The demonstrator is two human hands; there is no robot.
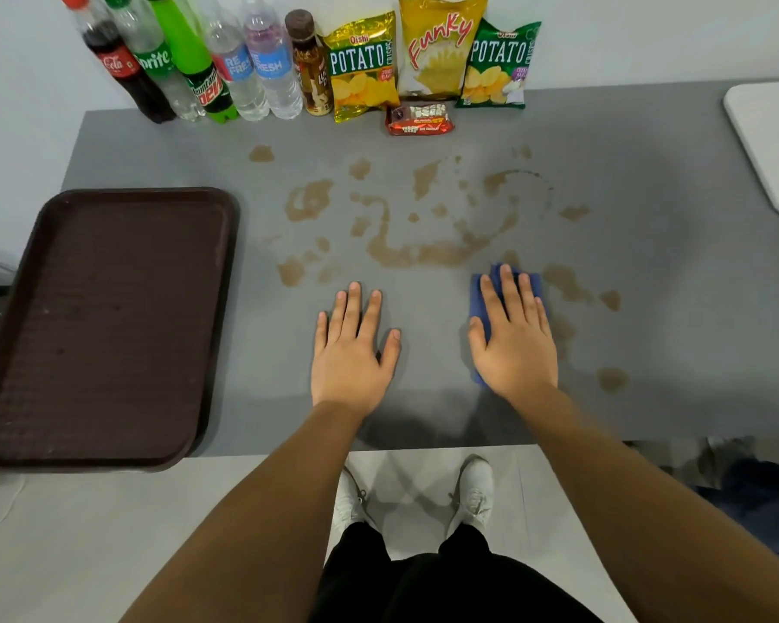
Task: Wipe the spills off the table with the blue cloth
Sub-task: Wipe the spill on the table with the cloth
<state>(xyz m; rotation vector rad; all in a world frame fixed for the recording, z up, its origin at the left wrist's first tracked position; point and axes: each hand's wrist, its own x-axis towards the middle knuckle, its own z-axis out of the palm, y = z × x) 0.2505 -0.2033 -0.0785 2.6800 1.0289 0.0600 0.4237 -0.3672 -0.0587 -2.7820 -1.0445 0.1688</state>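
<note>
Brown spills are spread in patches over the middle and right of the grey table. A folded blue cloth lies flat on the table just below the main puddle. My right hand presses flat on top of it, fingers spread, covering most of the cloth. Beside it, my left hand rests palm down on bare table, holding nothing. More brown patches lie to the right of the cloth.
A dark brown tray overhangs the table's left front corner. Several drink bottles and snack bags line the back edge by the wall, with a small red packet in front. A white board sits at the far right.
</note>
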